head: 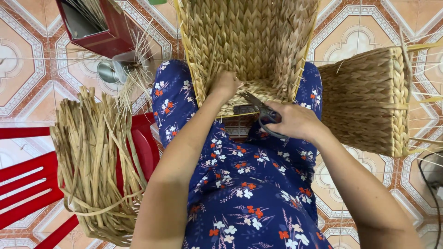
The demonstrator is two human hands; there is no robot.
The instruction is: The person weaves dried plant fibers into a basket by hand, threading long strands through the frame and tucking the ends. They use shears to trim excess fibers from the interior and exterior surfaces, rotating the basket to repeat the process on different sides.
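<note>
A woven straw basket (249, 37) rests on my knees, its opening facing me. My left hand (224, 85) presses on the basket's near rim, fingers curled over the weave. My right hand (295, 121) grips a pair of dark scissors (259, 108), their blades pointing left at the rim close to my left hand. My lap is covered by blue flowered cloth (251, 184).
A second woven basket (369, 99) lies on the tiled floor at the right. A bundle of dried straw strands (92, 161) sits on a red plastic chair (27, 184) at the left. A dark red box (99, 25) and a metal cup (108, 71) stand at upper left.
</note>
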